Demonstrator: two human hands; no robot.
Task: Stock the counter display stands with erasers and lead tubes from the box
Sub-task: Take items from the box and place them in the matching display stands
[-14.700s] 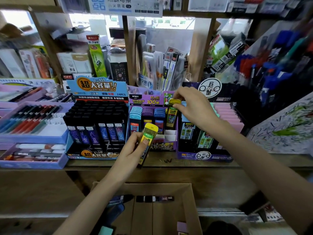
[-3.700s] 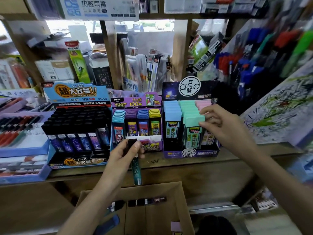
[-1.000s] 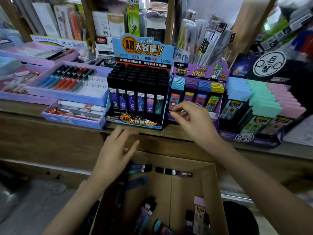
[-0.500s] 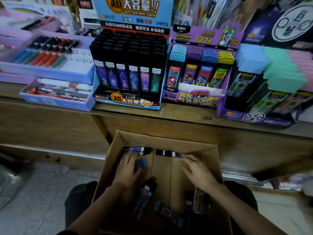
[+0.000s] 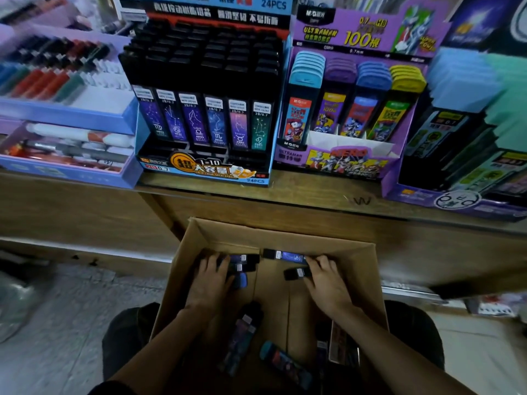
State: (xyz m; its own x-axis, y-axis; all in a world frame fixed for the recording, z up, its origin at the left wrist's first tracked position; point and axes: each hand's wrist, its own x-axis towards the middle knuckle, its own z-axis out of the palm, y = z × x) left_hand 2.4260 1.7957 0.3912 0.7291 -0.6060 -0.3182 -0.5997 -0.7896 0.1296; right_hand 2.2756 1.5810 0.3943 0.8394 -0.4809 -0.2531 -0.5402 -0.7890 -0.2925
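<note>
Lead tubes (image 5: pixel 244 267) are being gathered from the box (image 5: pixel 285 240), left hand (image 5: pixel 209 283) fingers curled over several, right hand (image 5: pixel 328 286) fingers pinching one, due next for the desk (image 5: pixel 313 191).

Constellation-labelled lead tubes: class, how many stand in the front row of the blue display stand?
6, upright side by side: five purple-to-blue lead tubes from the left, then one green lead tube at the right end of the display stand. Rows behind show only black caps.
</note>
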